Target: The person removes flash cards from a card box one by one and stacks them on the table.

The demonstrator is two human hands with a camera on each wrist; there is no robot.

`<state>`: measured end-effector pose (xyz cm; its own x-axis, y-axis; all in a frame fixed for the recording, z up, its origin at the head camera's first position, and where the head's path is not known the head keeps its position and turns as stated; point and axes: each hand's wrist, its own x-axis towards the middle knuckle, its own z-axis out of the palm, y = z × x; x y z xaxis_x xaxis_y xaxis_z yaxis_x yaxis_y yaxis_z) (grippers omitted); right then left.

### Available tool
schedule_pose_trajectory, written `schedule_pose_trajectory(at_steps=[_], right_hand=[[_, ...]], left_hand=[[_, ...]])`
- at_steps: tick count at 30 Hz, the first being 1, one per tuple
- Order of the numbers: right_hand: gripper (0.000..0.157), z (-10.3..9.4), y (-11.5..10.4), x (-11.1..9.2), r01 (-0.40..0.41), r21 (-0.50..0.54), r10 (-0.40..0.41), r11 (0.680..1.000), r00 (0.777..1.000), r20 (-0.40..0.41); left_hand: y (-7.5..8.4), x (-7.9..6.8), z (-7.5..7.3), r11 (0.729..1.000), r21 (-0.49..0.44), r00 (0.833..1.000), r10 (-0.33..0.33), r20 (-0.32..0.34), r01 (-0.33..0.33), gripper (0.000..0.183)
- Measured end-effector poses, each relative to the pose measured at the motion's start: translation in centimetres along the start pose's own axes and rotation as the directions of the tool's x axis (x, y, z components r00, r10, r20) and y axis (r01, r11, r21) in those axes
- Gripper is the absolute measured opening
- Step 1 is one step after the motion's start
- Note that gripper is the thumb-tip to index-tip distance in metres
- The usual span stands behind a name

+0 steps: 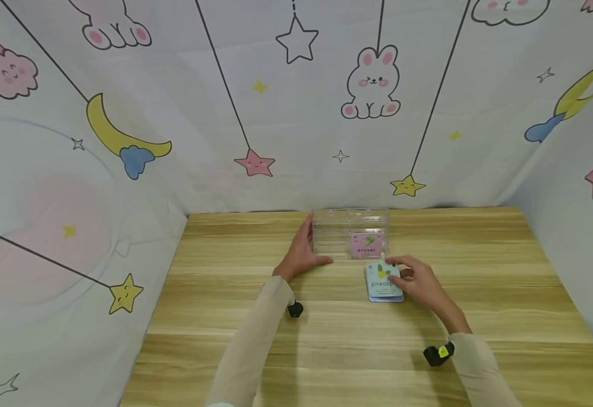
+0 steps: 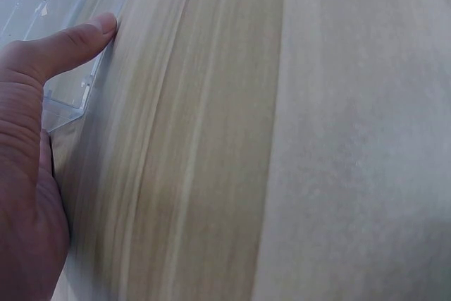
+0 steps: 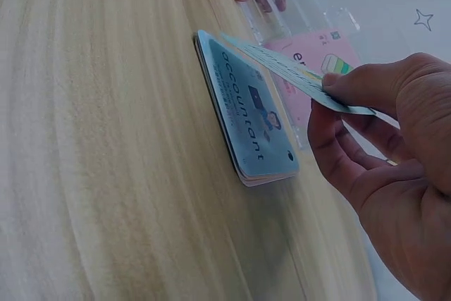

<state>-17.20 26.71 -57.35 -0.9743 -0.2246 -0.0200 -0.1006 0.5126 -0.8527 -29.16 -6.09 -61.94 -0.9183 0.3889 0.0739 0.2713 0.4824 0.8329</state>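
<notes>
A clear plastic divided box (image 1: 331,226) stands against the back curtain. My left hand (image 1: 300,255) holds its left front corner, thumb along the front edge and fingers down the side. A pink "eraser" card (image 1: 366,246) lies in the box's right front compartment. My right hand (image 1: 422,284) pinches a pale green "pineapple" card (image 1: 379,289) between thumb and fingers. In the right wrist view this card is tilted, raised over a stack of cards (image 3: 246,107) with a blue "accountant" card on top. The stack lies on the table just in front of the box.
The wood-grain table (image 1: 215,294) ends at a white curtain (image 1: 306,124) printed with rabbits and stars. More curtain hangs on the left and right sides. Each wrist wears a small black camera (image 1: 295,309).
</notes>
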Motion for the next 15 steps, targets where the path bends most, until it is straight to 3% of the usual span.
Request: schedule_pose_trajectory(at_steps=[15], right_hand=[[0.040,0.53,0.33,-0.22,-0.001,0.009,0.001,1.000,1.000,0.000]], left_hand=[[-0.14,0.03,0.02,1.000,0.000,1.000,0.002,0.001,-0.002,0.139]])
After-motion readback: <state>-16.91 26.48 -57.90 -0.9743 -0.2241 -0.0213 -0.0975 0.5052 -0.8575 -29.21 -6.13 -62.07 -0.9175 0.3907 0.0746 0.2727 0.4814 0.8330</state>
